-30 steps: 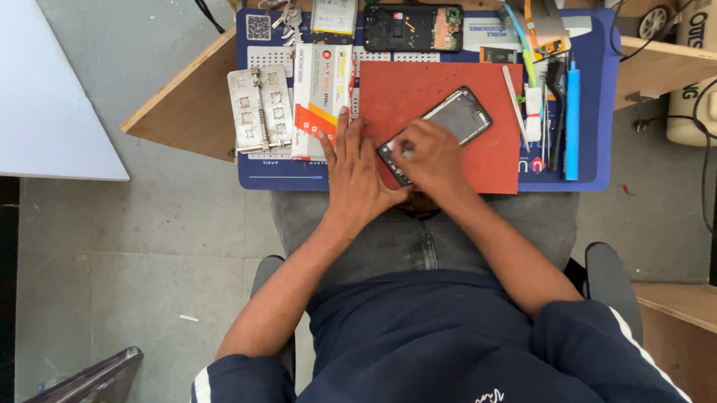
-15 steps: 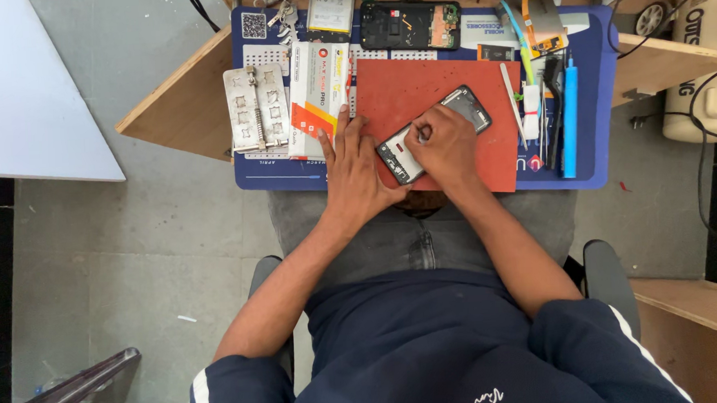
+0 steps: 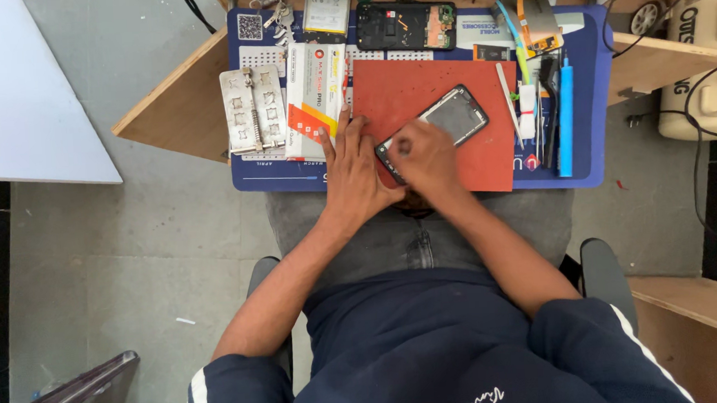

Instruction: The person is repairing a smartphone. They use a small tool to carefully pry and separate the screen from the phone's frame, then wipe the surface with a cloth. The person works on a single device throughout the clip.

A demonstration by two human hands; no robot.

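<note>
From where I sit, the biggest thing around the work is the grey stone floor (image 3: 116, 263), with a pale board (image 3: 17, 88) lying over it at the left and a wooden shelf corner (image 3: 691, 307) at the lower right. Above my lap stands the wooden bench (image 3: 173, 105), carrying a blue work mat (image 3: 594, 91) and, on top of that, a red pad (image 3: 418, 84).

What has shifted over the last second: the phone frame (image 3: 452, 115) has swung a little on the red pad, its far end now lying more toward the right, and my right hand (image 3: 426, 161) has slid down onto its near end. My left hand (image 3: 357, 169) has stayed flat, fingers spread, pinning the pad and the frame's near corner. I read that as pressing or seating work at the lower edge, not lifting.

The right hand is curled, fingertips bearing on the frame; whether it pinches a small tool I cannot tell. The left grasps nothing.

Smaller things: an opened dark phone body (image 3: 405, 26) at the top, a metal clamp plate (image 3: 253, 109), an orange and white box (image 3: 314, 102), a blue pen-shaped tool (image 3: 565, 117)
</note>
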